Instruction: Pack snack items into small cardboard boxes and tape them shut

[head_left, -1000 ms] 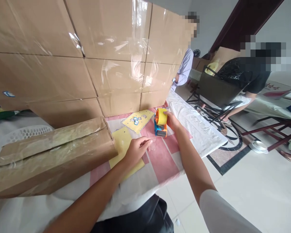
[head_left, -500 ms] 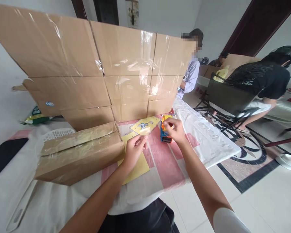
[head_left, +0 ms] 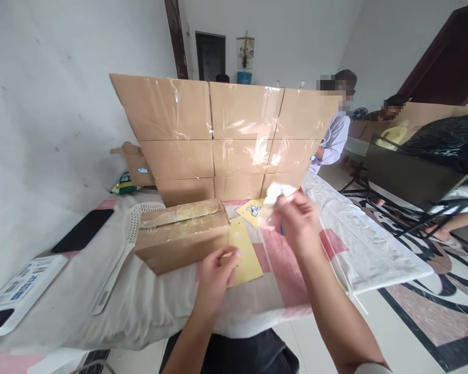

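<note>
My right hand (head_left: 299, 221) is raised over the table, fingers closed on a pale, crumpled-looking piece of paper (head_left: 276, 193) smeared by motion. Behind that hand a sliver of blue shows, most of it hidden. My left hand (head_left: 217, 270) is in a pinch above the near part of a plain yellow sheet (head_left: 246, 249); whatever lies between its fingertips is too small to make out. Beyond, a yellow cut-out with a blue drawing (head_left: 253, 210) lies on the cloth, partly covered by the pale piece. A taped cardboard box (head_left: 183, 241) stands left of my left hand.
A tall cardboard panel (head_left: 237, 119) rises along the table's back. To the left lie a white slotted spoon (head_left: 113, 278), a black phone-like slab (head_left: 83, 230) and a white printed box (head_left: 27, 285). A person in a light shirt (head_left: 335, 137) is behind the panel's right end.
My right hand has left the orange-and-blue tape dispenser and now holds the pale piece. My left hand has drawn lower, toward me; its clear strip no longer shows. The view has turned left.
</note>
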The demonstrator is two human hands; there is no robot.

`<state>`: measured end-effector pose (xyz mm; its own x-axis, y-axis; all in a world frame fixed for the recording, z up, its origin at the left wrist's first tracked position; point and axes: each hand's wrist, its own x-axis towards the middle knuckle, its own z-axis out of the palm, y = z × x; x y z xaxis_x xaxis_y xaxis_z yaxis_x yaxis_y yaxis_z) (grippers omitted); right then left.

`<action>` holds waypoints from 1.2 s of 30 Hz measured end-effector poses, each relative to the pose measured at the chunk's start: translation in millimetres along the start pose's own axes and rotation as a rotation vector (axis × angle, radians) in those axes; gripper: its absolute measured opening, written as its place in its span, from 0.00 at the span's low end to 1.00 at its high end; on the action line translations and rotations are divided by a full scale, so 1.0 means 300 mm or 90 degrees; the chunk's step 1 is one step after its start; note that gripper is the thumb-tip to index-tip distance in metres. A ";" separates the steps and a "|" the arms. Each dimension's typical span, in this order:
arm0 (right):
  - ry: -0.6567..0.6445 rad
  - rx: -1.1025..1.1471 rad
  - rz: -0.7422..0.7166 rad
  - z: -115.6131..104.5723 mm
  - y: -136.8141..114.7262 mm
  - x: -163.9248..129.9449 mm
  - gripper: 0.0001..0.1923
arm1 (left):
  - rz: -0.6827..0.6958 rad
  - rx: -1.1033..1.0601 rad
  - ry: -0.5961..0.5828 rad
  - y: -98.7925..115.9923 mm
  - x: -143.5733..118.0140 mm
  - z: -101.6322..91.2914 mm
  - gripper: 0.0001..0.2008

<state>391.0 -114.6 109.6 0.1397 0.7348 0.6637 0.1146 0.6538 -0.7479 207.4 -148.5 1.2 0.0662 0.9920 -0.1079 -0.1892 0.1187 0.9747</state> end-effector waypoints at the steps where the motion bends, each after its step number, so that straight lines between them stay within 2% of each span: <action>1: 0.056 0.019 0.004 0.010 -0.023 0.027 0.17 | -0.023 -0.012 0.043 -0.025 -0.019 -0.040 0.21; 2: 0.074 0.020 0.014 0.025 -0.038 0.057 0.18 | -0.033 -0.021 0.080 -0.049 -0.032 -0.080 0.22; 3: 0.049 0.004 0.035 0.047 -0.043 0.086 0.18 | -0.036 -0.029 0.106 -0.069 -0.040 -0.118 0.22; 5: -0.082 -0.048 0.114 0.114 -0.019 0.136 0.18 | -0.020 -0.036 0.133 -0.087 -0.043 -0.180 0.23; 7: -0.223 -0.111 0.208 0.194 0.042 0.167 0.19 | 0.015 -0.045 0.148 -0.080 -0.037 -0.222 0.22; 9: -0.288 -0.183 0.268 0.263 0.119 0.177 0.19 | 0.045 -0.059 0.166 -0.065 -0.031 -0.247 0.20; 12: -0.299 -0.242 0.284 0.314 0.207 0.165 0.19 | 0.046 -0.078 0.176 -0.062 -0.029 -0.270 0.19; 16: -0.287 -0.267 0.270 0.317 0.243 0.135 0.16 | 0.032 -0.090 0.170 -0.093 -0.028 -0.289 0.20; 22: -0.231 -0.187 0.274 0.302 0.186 0.142 0.17 | 0.025 -0.090 0.171 -0.103 -0.020 -0.295 0.20; 25: -0.191 -0.103 0.290 0.297 0.144 0.158 0.18 | 0.060 -0.034 0.221 -0.085 -0.025 -0.300 0.18; 28: -0.263 -0.092 0.354 0.304 0.134 0.160 0.16 | 0.159 0.078 0.297 -0.064 -0.033 -0.308 0.15; 30: -0.306 -0.133 0.391 0.313 0.142 0.155 0.15 | 0.207 0.126 0.315 -0.057 -0.037 -0.314 0.13; 32: -0.303 -0.139 0.412 0.318 0.147 0.153 0.16 | 0.220 0.140 0.312 -0.061 -0.036 -0.316 0.12; 36: -0.289 0.018 0.469 0.315 0.134 0.158 0.13 | 0.216 0.146 0.295 -0.084 -0.032 -0.313 0.13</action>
<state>309.3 -36.5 111.7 -0.2381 0.9701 -0.0474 0.1237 -0.0181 -0.9922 119.7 -157.0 -40.7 -0.4023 0.8951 0.1922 0.0936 -0.1686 0.9812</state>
